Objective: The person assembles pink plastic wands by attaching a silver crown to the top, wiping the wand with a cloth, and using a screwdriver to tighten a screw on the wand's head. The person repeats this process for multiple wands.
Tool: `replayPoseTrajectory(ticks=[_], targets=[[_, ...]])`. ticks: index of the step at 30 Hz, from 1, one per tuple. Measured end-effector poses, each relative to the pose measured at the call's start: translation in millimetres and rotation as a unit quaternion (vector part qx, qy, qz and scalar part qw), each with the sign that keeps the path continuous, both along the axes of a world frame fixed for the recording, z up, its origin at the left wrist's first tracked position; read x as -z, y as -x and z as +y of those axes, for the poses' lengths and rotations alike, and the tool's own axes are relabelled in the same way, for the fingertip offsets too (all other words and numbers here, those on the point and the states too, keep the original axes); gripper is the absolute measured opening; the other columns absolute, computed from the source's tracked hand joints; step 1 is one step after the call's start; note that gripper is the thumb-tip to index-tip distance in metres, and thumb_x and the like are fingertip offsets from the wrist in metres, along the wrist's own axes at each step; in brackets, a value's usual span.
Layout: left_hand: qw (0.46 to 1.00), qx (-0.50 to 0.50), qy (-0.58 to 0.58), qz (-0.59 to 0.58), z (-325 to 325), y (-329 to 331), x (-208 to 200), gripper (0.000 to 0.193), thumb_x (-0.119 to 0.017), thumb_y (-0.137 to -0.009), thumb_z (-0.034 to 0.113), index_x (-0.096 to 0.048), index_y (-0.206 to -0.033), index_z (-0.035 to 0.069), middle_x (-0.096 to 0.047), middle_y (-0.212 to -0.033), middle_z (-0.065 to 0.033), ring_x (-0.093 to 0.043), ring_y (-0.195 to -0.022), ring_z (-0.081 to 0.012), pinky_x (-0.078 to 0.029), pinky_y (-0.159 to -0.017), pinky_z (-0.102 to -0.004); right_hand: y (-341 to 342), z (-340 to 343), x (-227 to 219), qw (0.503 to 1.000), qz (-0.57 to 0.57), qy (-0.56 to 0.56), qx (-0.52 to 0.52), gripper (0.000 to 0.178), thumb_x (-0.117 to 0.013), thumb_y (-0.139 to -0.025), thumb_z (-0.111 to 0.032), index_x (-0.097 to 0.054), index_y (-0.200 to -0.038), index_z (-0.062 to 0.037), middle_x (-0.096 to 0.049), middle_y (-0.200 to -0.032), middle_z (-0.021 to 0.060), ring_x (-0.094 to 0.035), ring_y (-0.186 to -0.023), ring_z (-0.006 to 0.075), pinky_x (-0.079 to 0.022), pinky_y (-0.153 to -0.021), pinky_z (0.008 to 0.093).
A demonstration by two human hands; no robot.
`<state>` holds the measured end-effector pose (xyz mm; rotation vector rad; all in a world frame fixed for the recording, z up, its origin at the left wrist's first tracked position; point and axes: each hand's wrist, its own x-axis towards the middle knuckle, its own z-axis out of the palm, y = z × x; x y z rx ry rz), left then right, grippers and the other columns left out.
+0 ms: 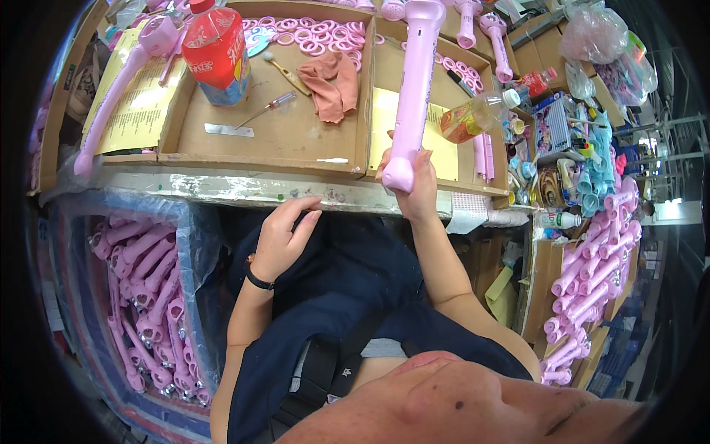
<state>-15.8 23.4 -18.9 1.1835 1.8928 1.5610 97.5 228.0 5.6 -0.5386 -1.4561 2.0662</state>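
My right hand [419, 185] is wrapped round the lower end of a long pink plastic handle [416, 89]. The handle stands nearly upright over the box divider, its rounded end toward me and a small dark slot near its far end. In front of my body, just short of the bench edge, my left hand [285, 235] hangs with fingers bent and thumb apart, holding nothing. A cotton swab [332, 160] lies in the cardboard tray [266, 155] beyond it, with a screwdriver [268, 109], a small brush [288, 75] and a salmon cloth [330, 85].
Pink rings [318, 35] fill the tray's back. A red-labelled bottle [217, 55] and a bottle of yellowish liquid [477, 116] stand upright. Another pink piece [118, 96] lies at left. Similar pieces fill a plastic-lined bin [151, 296] and a pile [595, 259] at right.
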Motion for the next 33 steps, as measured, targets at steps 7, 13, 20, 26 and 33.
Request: replayPoseTrajectory(ticks=[7,13,20,26,33], targets=[[1.0,-0.006,0.009,0.0,-8,-6,11,0.02,-0.057,-0.086,0.004,-0.06,-0.105,-0.002,-0.066,-0.095,-0.0137,-0.064,-0.088,-0.0232,-0.048,-0.08,-0.0293,15,46,-7,0.996,-0.026,-0.025,0.086,0.055,-0.035,-0.096,-0.048,-0.045,-0.117,0.0017,-0.059,-0.076,0.0069,-0.058,-0.059,0.0115,-0.035,-0.04,0.0194],[0.999,-0.025,0.047,0.007,-38,-16,26,0.019,-0.06,-0.086,0.012,-0.062,-0.101,0.001,-0.064,-0.091,-0.0127,-0.062,-0.082,-0.027,-0.049,-0.073,-0.0317,94,194,-21,0.876,-0.273,-0.318,0.241,0.056,-0.045,-0.093,-0.048,-0.058,-0.066,-0.0007,-0.054,-0.058,0.0052,-0.051,-0.051,0.0136,-0.037,-0.045,0.0299],[0.981,-0.144,0.101,-0.08,-138,-41,10,0.023,-0.055,-0.091,0.016,-0.06,-0.108,0.002,-0.065,-0.096,-0.0104,-0.063,-0.088,-0.0211,-0.048,-0.079,-0.0293,157,316,-9,0.759,-0.402,-0.48,0.176,0.053,-0.046,-0.091,-0.048,-0.063,-0.078,0.0007,-0.059,-0.073,0.0114,-0.057,-0.069,0.0243,-0.043,-0.062,0.0375],[0.896,-0.313,-0.08,-0.305,-259,-43,2,0.029,-0.049,-0.096,0.025,-0.059,-0.105,0.0,-0.066,-0.091,-0.0091,-0.062,-0.089,-0.0163,-0.048,-0.082,-0.0298,176,348,10,0.742,-0.442,-0.454,0.218,0.049,-0.05,-0.088,-0.046,-0.064,-0.092,0.0005,-0.062,-0.09,0.0154,-0.058,-0.082,0.0288,-0.045,-0.073,0.0398],[0.762,-0.321,0.229,-0.514,-381,39,115,0.04,-0.052,-0.094,0.034,-0.05,-0.117,0.002,-0.063,-0.086,-0.0086,-0.062,-0.069,-0.0136,-0.054,-0.061,-0.0279,139,270,31,0.813,-0.231,-0.508,0.167,0.039,-0.064,-0.083,-0.027,-0.063,-0.105,0.006,-0.064,-0.1,0.0158,-0.059,-0.092,0.0258,-0.048,-0.082,0.0345]])
